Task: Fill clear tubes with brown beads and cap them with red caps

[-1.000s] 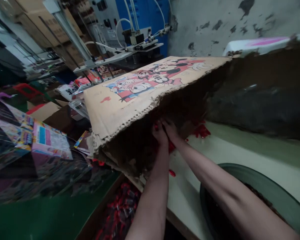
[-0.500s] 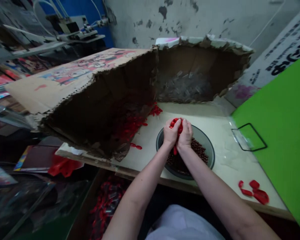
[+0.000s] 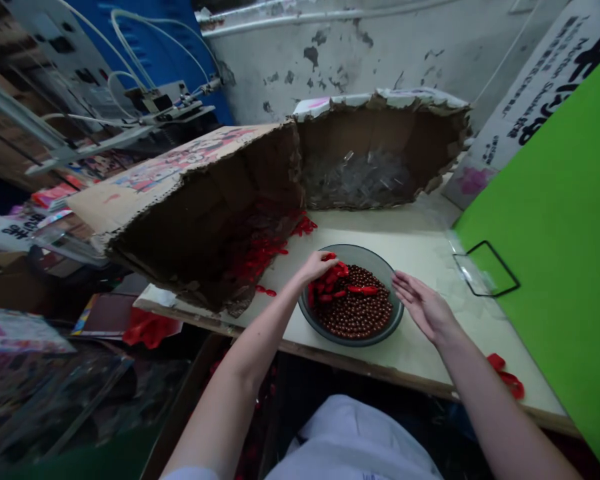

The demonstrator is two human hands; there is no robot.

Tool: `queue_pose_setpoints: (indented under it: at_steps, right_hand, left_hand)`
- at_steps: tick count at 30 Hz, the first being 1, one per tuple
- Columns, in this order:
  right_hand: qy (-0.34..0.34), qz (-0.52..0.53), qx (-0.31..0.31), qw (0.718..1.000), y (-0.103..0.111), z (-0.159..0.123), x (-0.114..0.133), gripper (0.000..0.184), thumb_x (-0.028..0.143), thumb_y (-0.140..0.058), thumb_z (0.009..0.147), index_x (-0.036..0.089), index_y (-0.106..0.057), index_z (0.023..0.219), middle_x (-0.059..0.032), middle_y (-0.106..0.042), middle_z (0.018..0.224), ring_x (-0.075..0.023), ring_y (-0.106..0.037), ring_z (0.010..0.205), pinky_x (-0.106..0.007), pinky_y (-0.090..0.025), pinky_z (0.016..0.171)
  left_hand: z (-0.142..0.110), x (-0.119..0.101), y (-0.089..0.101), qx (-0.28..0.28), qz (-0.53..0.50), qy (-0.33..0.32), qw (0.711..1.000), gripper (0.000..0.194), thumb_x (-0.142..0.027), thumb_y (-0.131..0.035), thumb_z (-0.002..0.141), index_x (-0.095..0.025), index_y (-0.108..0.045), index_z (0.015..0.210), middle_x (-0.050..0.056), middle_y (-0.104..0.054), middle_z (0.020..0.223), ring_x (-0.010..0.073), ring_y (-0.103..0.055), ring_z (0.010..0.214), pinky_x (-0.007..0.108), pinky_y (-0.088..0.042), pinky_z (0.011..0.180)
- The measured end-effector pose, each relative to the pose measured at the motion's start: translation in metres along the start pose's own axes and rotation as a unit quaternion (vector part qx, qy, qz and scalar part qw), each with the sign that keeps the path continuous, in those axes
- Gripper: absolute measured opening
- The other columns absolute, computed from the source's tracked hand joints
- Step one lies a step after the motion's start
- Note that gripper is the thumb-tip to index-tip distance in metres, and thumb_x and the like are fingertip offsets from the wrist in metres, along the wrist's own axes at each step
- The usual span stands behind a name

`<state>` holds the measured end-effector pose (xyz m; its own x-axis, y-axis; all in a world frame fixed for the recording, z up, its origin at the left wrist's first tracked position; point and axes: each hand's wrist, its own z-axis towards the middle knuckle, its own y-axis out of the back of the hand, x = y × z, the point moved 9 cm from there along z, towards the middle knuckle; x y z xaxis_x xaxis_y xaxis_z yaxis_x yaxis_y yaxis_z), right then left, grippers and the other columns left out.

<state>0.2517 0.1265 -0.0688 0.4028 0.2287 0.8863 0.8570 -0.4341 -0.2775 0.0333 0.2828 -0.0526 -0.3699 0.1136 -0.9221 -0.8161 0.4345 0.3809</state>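
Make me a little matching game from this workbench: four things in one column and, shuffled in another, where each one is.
Things:
1. Left hand
2. Right hand
3. Brown beads
4. Clear plastic pieces

Places:
A. Inside the torn cardboard box
B. Open, just beside the bowl
C. Heaped in the bowl
D. At the bowl's rim, by the red pieces

Pairs: 1-D, 2-B, 3-C, 4-A

Beads (image 3: 354,313) fill a bowl (image 3: 351,343) before a carton (image 3: 205,230).
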Motion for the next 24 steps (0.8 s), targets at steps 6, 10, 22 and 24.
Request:
queue_pose_setpoints:
  at_steps: [6, 10, 22, 24]
  right_hand:
    - [0.102, -0.171, -0.076, 0.977, 0.073, -0.001, 0.002, 0.036, 0.044, -0.058, 0.083, 0.022, -0.063, 0.112, -0.008, -0.071, 0.111, -0.0194, -0.068, 0.102, -0.032, -0.054, 0.087]
    - [0.133, -0.339, -0.201, 0.909, 0.14, -0.008, -0.005, 0.04, 0.043, -0.055, 0.079, 0.016, -0.065, 0.107, -0.0111, -0.072, 0.092, -0.0243, -0.07, 0.085, -0.038, -0.055, 0.076]
    - [0.156, -0.533, -0.135, 0.82, 0.113, 0.003, -0.024, 0.031, 0.04, -0.057, 0.079, 0.02, -0.067, 0.1, -0.0077, -0.068, 0.092, -0.0212, -0.062, 0.075, -0.036, -0.046, 0.079]
    - [0.138, -0.536, -0.12, 0.824, 0.1, 0.009, -0.038, 0.034, 0.045, -0.063, 0.074, 0.021, -0.067, 0.099, -0.0074, -0.069, 0.09, -0.0234, -0.063, 0.08, -0.034, -0.046, 0.075]
  left_hand:
    - [-0.027, -0.028, 0.0, -0.07, 0.023, -0.057, 0.996, 0.028, -0.03, -0.064, 0.078, -0.019, -0.07, 0.103, 0.007, -0.069, 0.114, 0.0231, -0.059, 0.11, 0.034, -0.04, 0.102]
    - [-0.058, -0.032, -0.004, -0.109, -0.028, -0.055, 0.992, 0.03, -0.036, -0.054, 0.086, -0.018, -0.066, 0.106, 0.007, -0.07, 0.096, 0.0182, -0.063, 0.09, 0.029, -0.048, 0.083]
    - [-0.122, -0.001, -0.043, -0.131, -0.409, 0.117, 0.896, 0.056, -0.045, -0.063, 0.078, -0.015, -0.054, 0.125, -0.003, -0.053, 0.065, 0.0081, -0.048, 0.056, 0.019, -0.04, 0.055]
    - [-0.124, 0.002, -0.042, -0.14, -0.409, 0.117, 0.894, 0.056, -0.039, -0.067, 0.075, -0.014, -0.055, 0.124, -0.002, -0.056, 0.067, 0.0087, -0.051, 0.06, 0.02, -0.043, 0.059]
